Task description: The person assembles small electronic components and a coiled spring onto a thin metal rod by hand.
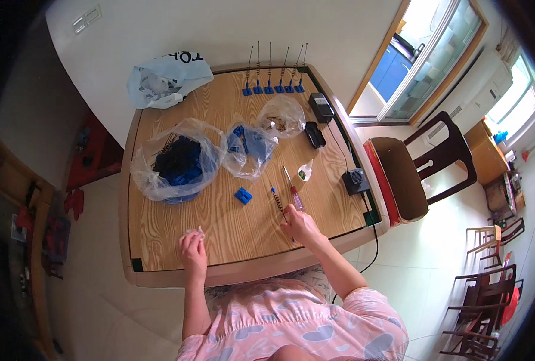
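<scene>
Blue at its far end and dark along its coil, a thin coiled rod point(278, 201) lies slanted over the wood-grain table top point(219, 240), its near part covered by the right hand point(302, 227), whose thumb and fingers are closed on the coil. Just beside it, on the right, lies a screwdriver point(296, 197) with a translucent purplish handle, its shaft pointing away from the person. The left hand point(193, 249) sits near the table's front edge with fingers curled; a small whitish scrap point(196, 230) shows at the fingertips, and I cannot tell whether it is pinched or merely touched. Between the hands and a little farther off lies a blue block point(243, 195). A white bottle point(305, 172) lies beyond the screwdriver. Three clear plastic bags spread across the middle: a large bag point(150, 186) of dark and blue parts, a smaller bag point(252, 169) with blue pieces, and a bag point(290, 108) with brownish bits. To the right are an open black case point(315, 135), a black box point(321, 108) and a corded black adapter point(355, 181). Along the far edge, six coiled rods point(269, 75) stand upright on blue bases, with a pale bag point(189, 78) to their left.
</scene>
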Motion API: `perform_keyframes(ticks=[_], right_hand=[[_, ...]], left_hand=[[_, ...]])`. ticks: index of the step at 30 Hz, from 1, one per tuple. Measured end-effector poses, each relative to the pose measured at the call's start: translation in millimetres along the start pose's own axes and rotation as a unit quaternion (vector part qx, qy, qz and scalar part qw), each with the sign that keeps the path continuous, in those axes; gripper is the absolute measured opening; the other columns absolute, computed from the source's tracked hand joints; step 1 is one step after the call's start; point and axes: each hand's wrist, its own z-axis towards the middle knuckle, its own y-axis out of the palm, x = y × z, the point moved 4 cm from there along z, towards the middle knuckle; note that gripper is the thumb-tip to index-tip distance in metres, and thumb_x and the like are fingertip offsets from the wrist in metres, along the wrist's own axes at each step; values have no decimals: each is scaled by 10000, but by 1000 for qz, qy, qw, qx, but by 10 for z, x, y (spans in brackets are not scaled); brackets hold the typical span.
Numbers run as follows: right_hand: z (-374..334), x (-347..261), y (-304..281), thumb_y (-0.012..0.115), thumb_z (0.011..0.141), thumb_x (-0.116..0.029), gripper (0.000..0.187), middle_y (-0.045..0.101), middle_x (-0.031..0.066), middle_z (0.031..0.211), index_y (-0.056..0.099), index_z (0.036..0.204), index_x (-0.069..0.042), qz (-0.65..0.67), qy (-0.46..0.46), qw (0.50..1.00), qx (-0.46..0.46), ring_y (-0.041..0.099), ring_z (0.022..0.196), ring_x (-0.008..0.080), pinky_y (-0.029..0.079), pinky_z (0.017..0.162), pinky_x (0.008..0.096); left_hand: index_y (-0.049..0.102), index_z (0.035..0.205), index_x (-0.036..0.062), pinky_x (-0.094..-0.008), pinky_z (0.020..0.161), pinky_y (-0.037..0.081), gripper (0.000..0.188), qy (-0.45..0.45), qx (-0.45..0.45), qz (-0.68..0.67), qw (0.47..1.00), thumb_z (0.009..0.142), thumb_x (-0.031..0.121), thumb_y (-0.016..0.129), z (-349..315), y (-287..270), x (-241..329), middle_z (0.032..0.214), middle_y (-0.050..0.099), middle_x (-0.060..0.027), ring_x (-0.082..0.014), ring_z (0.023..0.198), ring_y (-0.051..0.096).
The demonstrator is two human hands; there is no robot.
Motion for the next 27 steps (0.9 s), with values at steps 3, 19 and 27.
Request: perform_keyframes(ticks=[3,19,27], right_hand=[[-51,-47,-75,637,821,-197,373,639,249,887,438,1099,-48,-9,3,1000,-2,620,853,446,488,724,525],[-449,-826,275,641,817,-115,190,582,123,823,627,987,-33,141,-235,961,-28,611,811,325,499,678,404],[-322,-819,62,638,857,-93,141,612,111,860,648,988,-41,198,-224,954,38,628,752,245,501,619,332]], left_hand=[[685,935,39,-386,911,467,187,17,-49,-88,995,753,-3,678,-4,81,382,1025,648,-89,-277,1022,577],[355,1392,50,-357,849,509,644,-28,-122,-373,920,821,-24,645,-210,240,943,1335,479,-169,-286,1037,631],[450,1312,36,-372,899,470,548,-24,-49,-210,976,808,-5,662,-142,104,416,1156,606,-139,-282,1043,594]])
